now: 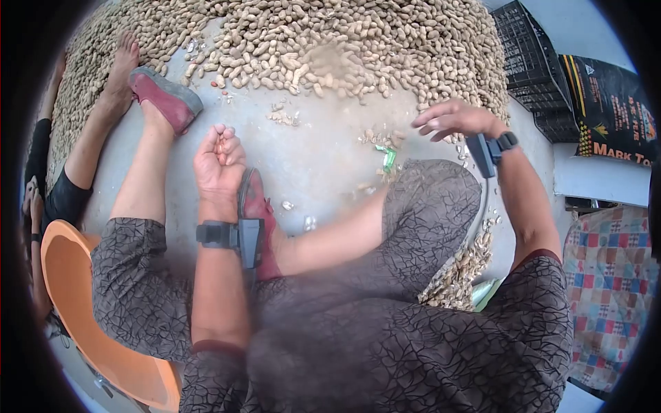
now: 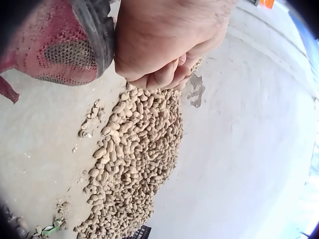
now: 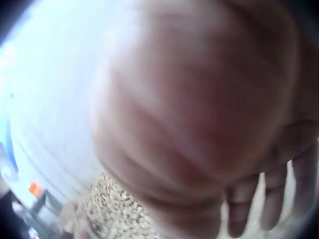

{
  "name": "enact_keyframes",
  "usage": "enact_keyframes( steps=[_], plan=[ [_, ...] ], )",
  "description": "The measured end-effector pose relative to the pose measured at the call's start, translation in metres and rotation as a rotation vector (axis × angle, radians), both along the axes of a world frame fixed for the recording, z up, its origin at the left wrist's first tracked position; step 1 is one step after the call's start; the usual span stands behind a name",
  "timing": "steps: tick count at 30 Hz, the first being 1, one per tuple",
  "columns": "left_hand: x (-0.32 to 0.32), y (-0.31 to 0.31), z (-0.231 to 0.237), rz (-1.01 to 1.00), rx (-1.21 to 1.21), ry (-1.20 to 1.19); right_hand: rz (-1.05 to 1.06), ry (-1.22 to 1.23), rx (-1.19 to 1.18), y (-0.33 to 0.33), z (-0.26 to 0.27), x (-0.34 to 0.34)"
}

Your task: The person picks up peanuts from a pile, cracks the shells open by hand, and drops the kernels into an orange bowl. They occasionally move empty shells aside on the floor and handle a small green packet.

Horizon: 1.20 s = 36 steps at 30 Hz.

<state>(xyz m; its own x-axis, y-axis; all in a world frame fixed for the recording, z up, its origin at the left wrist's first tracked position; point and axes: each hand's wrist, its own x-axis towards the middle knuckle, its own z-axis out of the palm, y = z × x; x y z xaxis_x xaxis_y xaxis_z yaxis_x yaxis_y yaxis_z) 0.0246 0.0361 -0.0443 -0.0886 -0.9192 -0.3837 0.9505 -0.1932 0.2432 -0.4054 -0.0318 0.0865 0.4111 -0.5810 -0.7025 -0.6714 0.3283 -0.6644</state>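
Observation:
My left hand [image 1: 219, 165] is turned palm up beside a red shoe [image 1: 256, 196], its fingers curled round a few reddish peanut kernels [image 1: 221, 147]. In the left wrist view the same hand [image 2: 172, 42] shows as a closed fist, the kernels hidden inside. Off to the right, my right hand [image 1: 456, 118] hovers near the front edge of a big heap of unshelled peanuts [image 1: 344, 41]. Nothing shows between its loosely extended fingers. Seen from the right wrist, that hand [image 3: 199, 109] is blurred, with several fingers spread apart and straight.
Broken shells [image 1: 465, 272] lie beside the bent right leg, and a green wrapper [image 1: 389, 158] is on the floor [image 1: 323, 138]. At the left stands an orange chair [image 1: 76, 289], with another person's leg [image 1: 103, 117] beyond. A black crate [image 1: 530, 69] and a printed sack [image 1: 613, 110] stand at right.

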Motion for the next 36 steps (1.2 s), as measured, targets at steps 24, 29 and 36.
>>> enact_keyframes(
  steps=[24, 29, 36],
  plan=[
    [-0.012, 0.005, 0.017, -0.022, 0.041, -0.068, -0.326, -0.539, 0.118, 0.076, -0.129, 0.052],
    [-0.012, 0.002, 0.008, -0.042, 0.021, -0.057, 0.015, -0.417, 0.305, 0.082, -0.115, 0.068],
    [-0.012, 0.005, 0.014, -0.042, -0.007, -0.018, -0.295, -0.538, 0.270, 0.065, -0.098, 0.065]
  ],
)
